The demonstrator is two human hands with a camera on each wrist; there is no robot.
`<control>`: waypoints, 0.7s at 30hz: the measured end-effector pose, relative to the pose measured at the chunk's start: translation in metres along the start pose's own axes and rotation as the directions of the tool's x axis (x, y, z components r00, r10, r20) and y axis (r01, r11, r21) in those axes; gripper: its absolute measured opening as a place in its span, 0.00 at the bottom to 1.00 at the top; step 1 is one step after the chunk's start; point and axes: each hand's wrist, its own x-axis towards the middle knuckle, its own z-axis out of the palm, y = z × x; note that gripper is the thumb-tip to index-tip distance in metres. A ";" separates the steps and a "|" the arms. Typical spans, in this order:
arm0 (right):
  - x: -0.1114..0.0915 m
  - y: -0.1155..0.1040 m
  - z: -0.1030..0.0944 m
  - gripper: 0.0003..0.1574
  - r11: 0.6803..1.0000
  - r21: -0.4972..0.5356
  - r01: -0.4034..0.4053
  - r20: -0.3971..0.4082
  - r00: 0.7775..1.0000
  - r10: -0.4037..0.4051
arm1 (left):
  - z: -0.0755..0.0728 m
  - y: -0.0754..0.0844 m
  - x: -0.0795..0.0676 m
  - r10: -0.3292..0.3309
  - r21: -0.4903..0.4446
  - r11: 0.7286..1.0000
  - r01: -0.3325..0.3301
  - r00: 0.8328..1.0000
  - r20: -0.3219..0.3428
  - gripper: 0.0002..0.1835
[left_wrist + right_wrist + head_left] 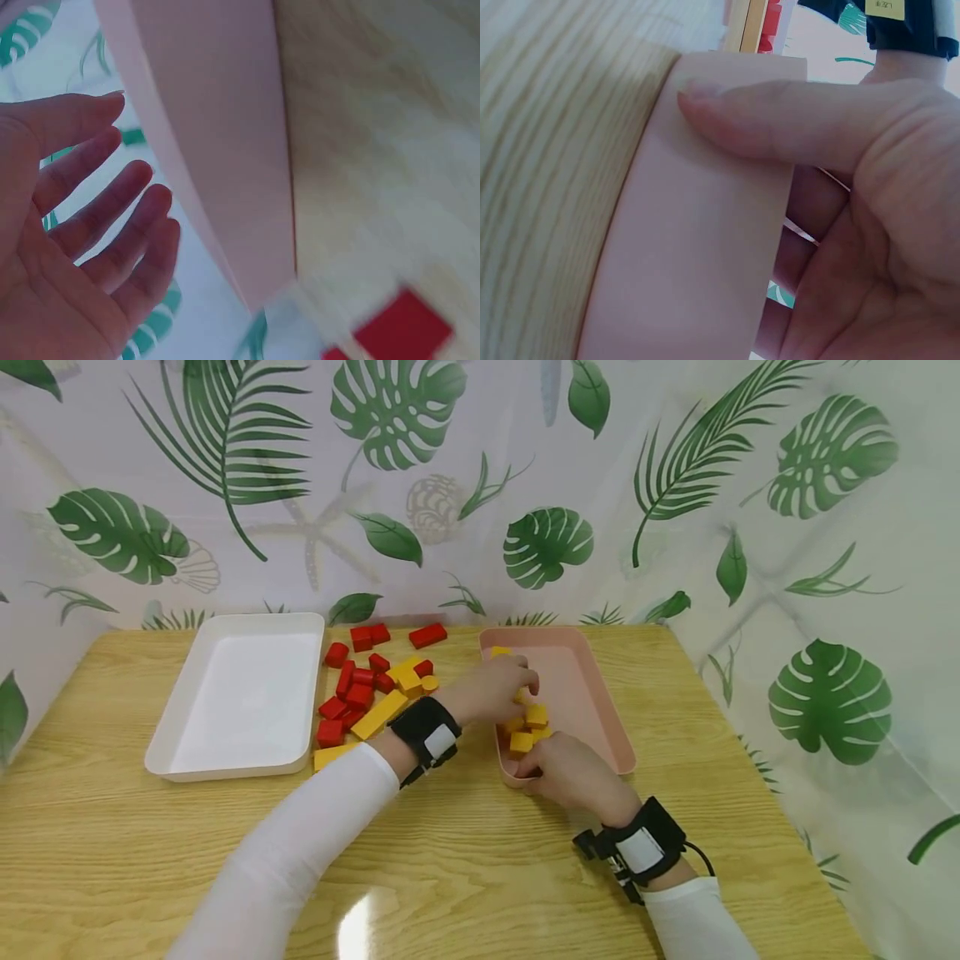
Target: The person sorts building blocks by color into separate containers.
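A pink tray [606, 703] stands on the right half of the table with several yellow blocks [537, 717] along its left side. My left hand [491, 689] hovers over the tray's left edge. In the left wrist view its fingers [139, 240] are loosely bent, hold nothing and are beside the tray's wall [217, 142]. With my right hand [577, 775] I grip the tray's near rim. The right wrist view has the thumb [742, 116] flat on the outer wall and the other fingers behind it, partly hidden.
A white tray [258, 693] stands at the left. Between the trays lie several red blocks [360, 697] and several yellow ones, including a long yellow block [380, 714]. A leaf-patterned cloth [465, 485] hangs behind the wooden table [465, 860].
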 end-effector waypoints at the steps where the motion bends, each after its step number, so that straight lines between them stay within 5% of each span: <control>1: 0.000 0.000 0.000 0.07 1.000 -0.004 -0.008 0.008 1.000 0.009 | -0.004 -0.006 -0.004 -0.019 -0.001 1.000 0.019 1.000 -0.003 0.15; 11: 0.003 -0.003 -0.003 0.04 0.999 -0.016 -0.048 0.039 0.998 0.048 | -0.034 -0.069 -0.054 -0.219 0.081 0.973 0.217 0.976 0.017 0.18; 21: 0.003 -0.006 -0.002 0.03 0.998 0.001 -0.070 0.049 0.996 0.070 | -0.028 -0.093 -0.078 -0.316 0.010 0.949 0.316 0.948 0.022 0.17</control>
